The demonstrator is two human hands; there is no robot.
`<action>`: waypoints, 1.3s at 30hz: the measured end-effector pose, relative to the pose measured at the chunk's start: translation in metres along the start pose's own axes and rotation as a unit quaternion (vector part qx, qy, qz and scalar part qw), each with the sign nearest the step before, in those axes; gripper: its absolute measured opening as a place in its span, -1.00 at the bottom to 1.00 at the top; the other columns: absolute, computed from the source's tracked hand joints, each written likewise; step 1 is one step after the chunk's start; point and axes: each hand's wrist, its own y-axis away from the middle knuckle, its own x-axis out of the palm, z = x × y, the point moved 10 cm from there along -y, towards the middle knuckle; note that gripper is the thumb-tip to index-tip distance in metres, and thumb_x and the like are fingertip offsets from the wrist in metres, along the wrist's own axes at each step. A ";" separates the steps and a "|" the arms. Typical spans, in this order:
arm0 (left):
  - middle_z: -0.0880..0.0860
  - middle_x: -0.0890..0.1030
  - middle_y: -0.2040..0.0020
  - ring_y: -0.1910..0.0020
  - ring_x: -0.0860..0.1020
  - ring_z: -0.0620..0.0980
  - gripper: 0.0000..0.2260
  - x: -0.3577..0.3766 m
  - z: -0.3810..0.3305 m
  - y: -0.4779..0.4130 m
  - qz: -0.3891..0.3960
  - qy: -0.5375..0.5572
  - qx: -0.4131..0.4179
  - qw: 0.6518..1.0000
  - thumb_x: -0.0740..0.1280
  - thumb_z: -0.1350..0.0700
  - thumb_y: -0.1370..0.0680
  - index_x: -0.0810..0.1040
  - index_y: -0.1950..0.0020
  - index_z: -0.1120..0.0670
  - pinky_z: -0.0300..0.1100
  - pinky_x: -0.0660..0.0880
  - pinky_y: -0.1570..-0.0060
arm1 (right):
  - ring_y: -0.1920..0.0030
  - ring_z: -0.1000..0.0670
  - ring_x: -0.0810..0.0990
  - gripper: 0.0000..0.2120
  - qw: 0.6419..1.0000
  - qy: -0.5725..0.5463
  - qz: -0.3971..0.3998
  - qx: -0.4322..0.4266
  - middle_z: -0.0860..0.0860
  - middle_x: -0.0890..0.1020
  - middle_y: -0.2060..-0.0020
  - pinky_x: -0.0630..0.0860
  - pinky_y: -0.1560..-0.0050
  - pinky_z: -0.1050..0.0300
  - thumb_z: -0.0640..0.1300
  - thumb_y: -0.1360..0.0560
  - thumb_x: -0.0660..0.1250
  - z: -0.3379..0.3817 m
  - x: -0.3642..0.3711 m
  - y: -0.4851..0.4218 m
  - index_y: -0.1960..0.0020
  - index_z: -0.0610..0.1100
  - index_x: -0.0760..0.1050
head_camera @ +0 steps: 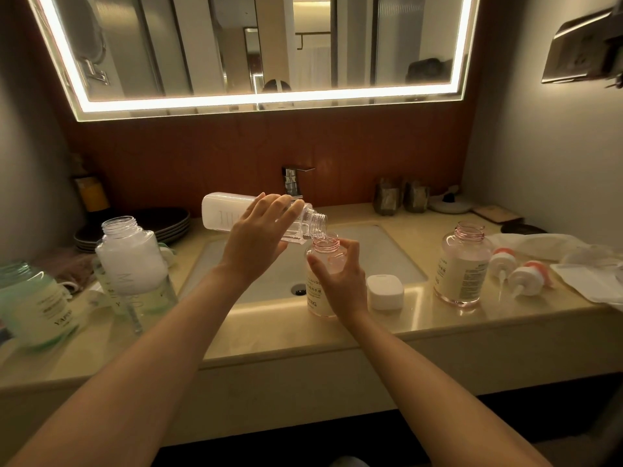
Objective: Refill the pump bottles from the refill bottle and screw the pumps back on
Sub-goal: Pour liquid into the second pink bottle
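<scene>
Head cam: left hand [259,235] is wrapped around the tipped refill bottle [236,215], mouth over the pink pump bottle [322,274] by the sink [387,251]; right hand [344,279] fingers clamp it. Label reads "...ING"; a green bottle [37,301] says "YAPP...".

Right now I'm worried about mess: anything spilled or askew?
No spill shows. Two pumps lie on their sides on the counter, right of an open pink bottle; expected mid-refill.
</scene>
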 end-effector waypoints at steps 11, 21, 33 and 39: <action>0.18 0.56 -0.12 -0.09 0.54 0.18 -0.29 -0.002 -0.001 -0.001 -0.007 -0.008 0.008 1.000 0.58 0.22 -0.20 0.34 -0.28 0.14 0.07 0.43 -0.18 | -0.09 -0.07 0.56 -0.41 1.000 0.005 -0.001 -0.003 -0.07 0.54 -0.20 0.44 0.03 0.17 0.13 -0.40 0.37 0.000 0.001 0.000 -0.29 -0.08 0.21; 0.18 0.56 -0.13 -0.11 0.53 0.18 -0.30 -0.002 -0.002 -0.001 -0.007 -0.007 0.012 1.000 0.57 0.22 -0.21 0.34 -0.29 0.14 0.07 0.42 -0.20 | -0.08 -0.07 0.57 -0.40 1.000 0.006 0.001 -0.001 -0.06 0.54 -0.19 0.46 0.03 0.15 0.17 -0.40 0.36 -0.002 0.002 -0.001 -0.28 -0.05 0.20; 0.18 0.54 -0.15 -0.13 0.52 0.18 -0.31 0.003 0.000 -0.001 0.008 -0.002 0.006 1.000 0.56 0.21 -0.23 0.35 -0.29 0.14 0.10 0.45 -0.20 | -0.08 -0.08 0.56 -0.41 1.000 0.008 -0.003 -0.002 -0.07 0.54 -0.18 0.46 0.04 0.14 0.17 -0.39 0.36 -0.002 0.001 -0.001 -0.27 -0.06 0.21; 0.18 0.54 -0.15 -0.14 0.52 0.18 -0.32 0.003 0.000 -0.001 0.006 -0.002 0.008 1.000 0.55 0.22 -0.23 0.36 -0.29 0.15 0.09 0.45 -0.20 | -0.09 -0.09 0.56 -0.41 1.000 0.009 -0.001 0.000 -0.07 0.54 -0.19 0.45 0.03 0.13 0.16 -0.40 0.37 -0.002 0.001 -0.001 -0.27 -0.06 0.21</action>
